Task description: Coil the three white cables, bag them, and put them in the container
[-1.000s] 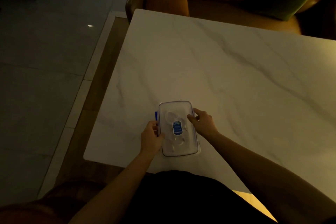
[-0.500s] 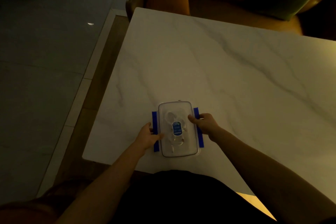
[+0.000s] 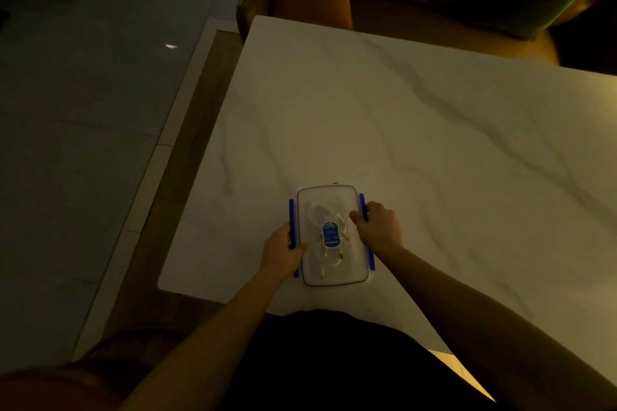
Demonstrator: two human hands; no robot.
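a second ago only a sliver of blue showed left of the container (image 3: pixel 334 237); now both blue side latches (image 3: pixel 291 223) stick out flat. our left hand (image 3: pixel 283 252) pinches its left latch, our right hand (image 3: pixel 377 227) curls over the right one. the white cables (image 3: pixel 320 213) lie inside under the clear lid, bags hard to make out in the dim light. beyond the container, the marble table (image 3: pixel 434 143) stretches away.

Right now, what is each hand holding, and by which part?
Both hands are on the clear container: the left hand at its left blue clip, the right hand at its right blue clip. It rests on the table.
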